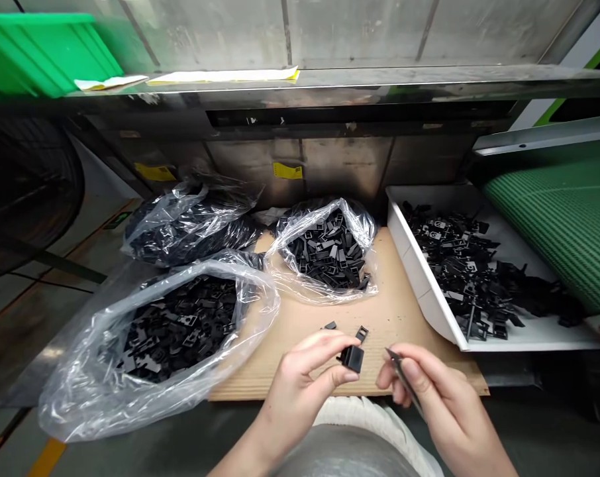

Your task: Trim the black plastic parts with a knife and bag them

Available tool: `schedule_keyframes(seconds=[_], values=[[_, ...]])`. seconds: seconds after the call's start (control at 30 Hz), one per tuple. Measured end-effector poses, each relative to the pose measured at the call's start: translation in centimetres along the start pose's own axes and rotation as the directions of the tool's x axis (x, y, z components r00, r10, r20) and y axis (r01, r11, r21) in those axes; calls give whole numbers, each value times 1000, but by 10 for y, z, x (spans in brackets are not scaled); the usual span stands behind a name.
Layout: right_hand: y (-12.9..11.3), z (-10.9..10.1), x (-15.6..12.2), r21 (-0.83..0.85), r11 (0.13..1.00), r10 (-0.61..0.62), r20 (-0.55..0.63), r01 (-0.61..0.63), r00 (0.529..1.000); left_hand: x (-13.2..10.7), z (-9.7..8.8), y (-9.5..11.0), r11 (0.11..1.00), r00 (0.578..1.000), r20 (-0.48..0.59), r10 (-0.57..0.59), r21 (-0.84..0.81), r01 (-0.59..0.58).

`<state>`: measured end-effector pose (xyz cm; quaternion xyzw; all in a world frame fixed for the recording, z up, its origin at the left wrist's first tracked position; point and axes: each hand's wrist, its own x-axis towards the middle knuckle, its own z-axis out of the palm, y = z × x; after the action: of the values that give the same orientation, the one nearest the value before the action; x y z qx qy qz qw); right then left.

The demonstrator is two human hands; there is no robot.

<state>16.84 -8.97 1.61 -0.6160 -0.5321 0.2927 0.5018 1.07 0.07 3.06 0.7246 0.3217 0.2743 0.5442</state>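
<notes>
Between thumb and fingers of my left hand (310, 371) is a small black plastic part (352, 358), box-shaped with a small projection on its left side. My right hand (436, 391) is closed round a slim, pointed metal blade-like tool (406, 384). Its tip points up and left, apart from the plastic part. Just beyond my left fingers, a small black clip (362, 333) with a rectangular opening lies on the cardboard sheet (389, 298). Another small black piece (330, 325) lies beside it, partly hidden by my fingers.
Clear plastic bags of black parts stand left (155, 391) and centre (324, 291), with a fuller bag (191, 218) behind. A white tray (424, 285) of black parts is at right, below a green conveyor belt (563, 205). A metal shelf (379, 83) bears a green bin (46, 53).
</notes>
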Motion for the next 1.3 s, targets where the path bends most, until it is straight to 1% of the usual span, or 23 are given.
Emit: schedule_keyframes(seconds=[0.03,0.1,0.2,0.27,0.33,0.4,0.5,0.53,0.57,0.6,0.67,0.73,0.83,0.9,0.93,1.0,1.07,1.1,1.17,1.23,1.3], values=[[-3,4,-1,18,999,32,26,-33,999,0,1,-1,1000,1000,-3,14,8,-14],[-7,11,-2,-32,997,64,28,-63,998,1,3,-1,998,998,0,56,30,-56],[-7,16,1,-145,989,6,-13,-8,1000,1,5,-2,990,992,7,126,69,-126],[-6,16,2,-162,986,-26,-15,24,1000,0,6,-2,983,987,5,158,91,-158],[-5,17,2,-153,988,-18,-8,17,1000,-1,7,-2,979,985,2,173,109,-172],[-5,20,0,-131,991,16,15,-13,1000,-1,8,-2,978,985,-2,173,121,-171],[-8,24,-4,-92,995,41,135,-29,990,0,9,-3,983,988,-74,137,134,-126],[-8,24,-4,-70,997,53,157,-42,986,1,9,-4,986,988,-102,117,134,-103],[-9,23,-5,-42,997,77,152,-71,985,2,8,-5,989,988,-121,95,128,-79],[-9,21,-4,-8,993,118,123,-117,985,3,8,-6,991,990,-123,73,118,-58],[-9,16,-1,73,969,232,54,-235,971,4,7,-9,996,995,-91,33,80,-26],[-8,12,4,136,938,315,51,-319,948,5,7,-12,1000,999,-40,4,22,-3],[-3,15,11,185,922,323,115,-340,939,4,9,-14,999,1000,9,6,-33,-6],[2,19,15,209,916,324,120,-343,938,3,9,-13,1000,1000,26,-5,-24,6],[4,20,17,218,912,333,107,-348,937,3,8,-13,999,998,46,-40,-25,42],[9,21,18,223,908,347,72,-354,935,2,5,-12,983,983,105,-153,-89,163],[12,18,16,201,921,335,29,-334,942,2,3,-11,937,961,163,-223,-236,258],[13,17,13,176,935,313,6,-309,950,2,3,-11,907,958,172,-229,-320,274],[13,15,8,90,968,240,-38,-236,970,3,3,-13,854,962,157,-223,-445,270],[13,15,2,-39,990,134,-70,-137,988,4,6,-14,825,964,118,-240,-498,267],[12,15,-4,-166,986,6,-84,-20,996,5,8,-13,826,960,65,-272,-497,267]])
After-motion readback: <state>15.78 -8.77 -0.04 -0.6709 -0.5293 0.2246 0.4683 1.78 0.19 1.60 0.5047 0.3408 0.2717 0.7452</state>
